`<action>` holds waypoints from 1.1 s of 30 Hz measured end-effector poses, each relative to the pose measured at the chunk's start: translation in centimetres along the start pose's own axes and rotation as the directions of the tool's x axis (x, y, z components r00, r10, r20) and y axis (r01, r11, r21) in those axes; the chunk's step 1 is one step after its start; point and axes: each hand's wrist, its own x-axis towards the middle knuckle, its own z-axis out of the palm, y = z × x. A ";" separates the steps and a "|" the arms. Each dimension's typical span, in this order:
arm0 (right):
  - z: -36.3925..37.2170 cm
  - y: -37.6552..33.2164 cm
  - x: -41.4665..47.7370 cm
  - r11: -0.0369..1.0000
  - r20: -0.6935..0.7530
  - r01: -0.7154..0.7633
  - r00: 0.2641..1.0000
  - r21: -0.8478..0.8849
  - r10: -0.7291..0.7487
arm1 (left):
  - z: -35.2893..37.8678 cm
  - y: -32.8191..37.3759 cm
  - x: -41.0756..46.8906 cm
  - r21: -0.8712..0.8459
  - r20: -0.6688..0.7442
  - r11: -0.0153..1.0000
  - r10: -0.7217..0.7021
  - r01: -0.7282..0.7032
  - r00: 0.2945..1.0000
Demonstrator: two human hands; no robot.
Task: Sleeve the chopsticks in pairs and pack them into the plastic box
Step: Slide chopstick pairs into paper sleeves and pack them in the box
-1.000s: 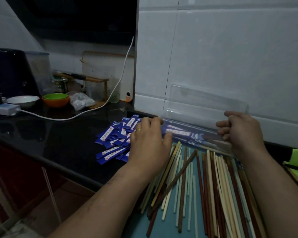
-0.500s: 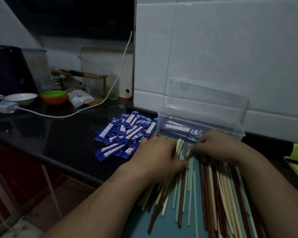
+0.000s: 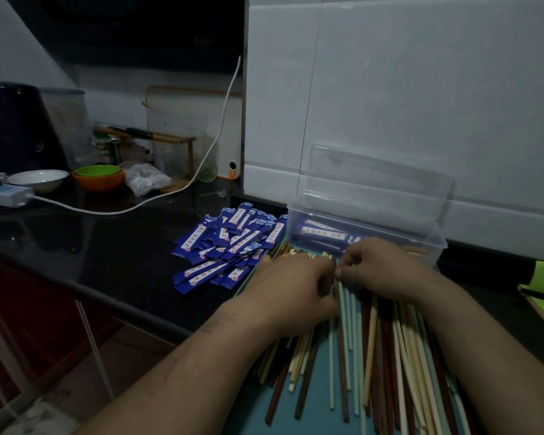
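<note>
Cream, brown and dark-red chopsticks [image 3: 371, 356] are lying loose in a fan on a teal mat [image 3: 318, 416] at the near edge of the black surface [image 3: 107, 246], their far ends passing under both hands. Both forearms are reaching in from the near side and converging.

The left hand [image 3: 291, 287] is lying palm down on the left of the pile, fingers curled in among the sticks; whether it is gripping one cannot be told. The right hand [image 3: 380, 268] is lying just beside it, thumb and forefinger pinching the upper end of a pale stick.

Blue paper sleeves [image 3: 230, 246] are lying heaped just left of the hands. Just beyond the hands, the clear plastic box [image 3: 431, 246] is standing with its lid [image 3: 377, 180] raised against the white tiled wall [image 3: 421, 89], with sleeved pairs [image 3: 321, 235] lying inside.

At far left, an orange bowl [image 3: 99, 183], a white bowl [image 3: 40, 178] and a white cable [image 3: 208, 158] are sitting on the surface.
</note>
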 end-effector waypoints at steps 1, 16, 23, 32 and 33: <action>0.1 0.0 0.1 1.000 0.002 -0.011 1.000 -0.009 0.011 | 0.0 0.0 0.0 0.006 -0.002 1.000 -0.004 0.004 1.000; 1.2 -1.0 0.8 0.969 -0.031 -0.159 0.987 -0.190 0.156 | -0.2 1.3 0.0 0.094 -0.019 0.986 -0.138 0.139 0.990; 0.7 -0.9 1.0 0.979 -0.061 -0.199 0.978 0.055 0.202 | -0.3 1.0 0.1 -0.083 -0.047 0.975 -0.208 0.204 0.977; 0.3 -0.9 0.5 0.615 -0.015 -0.091 0.986 0.783 0.165 | -0.4 0.7 0.7 -0.506 -0.085 0.844 -0.250 0.175 0.964; 0.2 -1.2 0.5 0.582 -0.032 -0.062 0.988 0.811 0.150 | -0.3 0.6 0.7 -0.528 -0.090 0.833 -0.249 0.166 0.964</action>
